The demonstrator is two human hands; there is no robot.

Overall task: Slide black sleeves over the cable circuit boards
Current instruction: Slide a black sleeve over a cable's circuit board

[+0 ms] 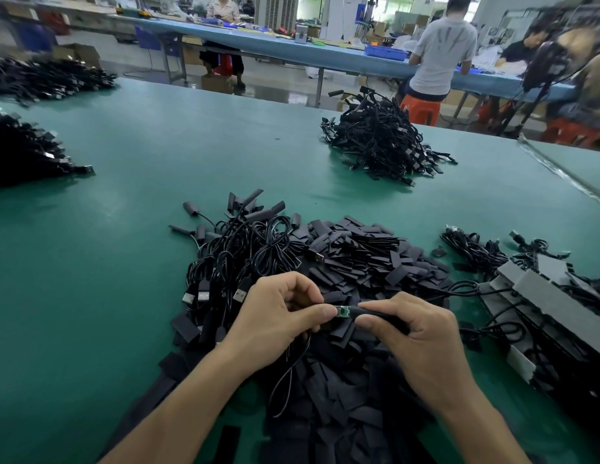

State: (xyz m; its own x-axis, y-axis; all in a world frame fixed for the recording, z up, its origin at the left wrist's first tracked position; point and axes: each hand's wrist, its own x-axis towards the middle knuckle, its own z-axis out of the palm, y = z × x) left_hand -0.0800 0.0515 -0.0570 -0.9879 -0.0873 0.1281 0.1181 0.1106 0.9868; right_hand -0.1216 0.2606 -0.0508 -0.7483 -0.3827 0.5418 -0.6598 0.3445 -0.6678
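Left grip (276,315) pinches the green circuit board (343,311); right grip (419,336) pinches the black sleeve (366,310) touching its end

2 hands (275,316) (422,333), 1 green circuit board (343,311), 1 held sleeve (375,314) — 3 people (223,15) (441,51) (526,45) beyond.

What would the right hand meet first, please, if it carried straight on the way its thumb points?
Most likely the green circuit board, bare just ahead of the black sleeve the right hand grips; behind it, the left hand pinches the board's far end. Depth is hard to judge.
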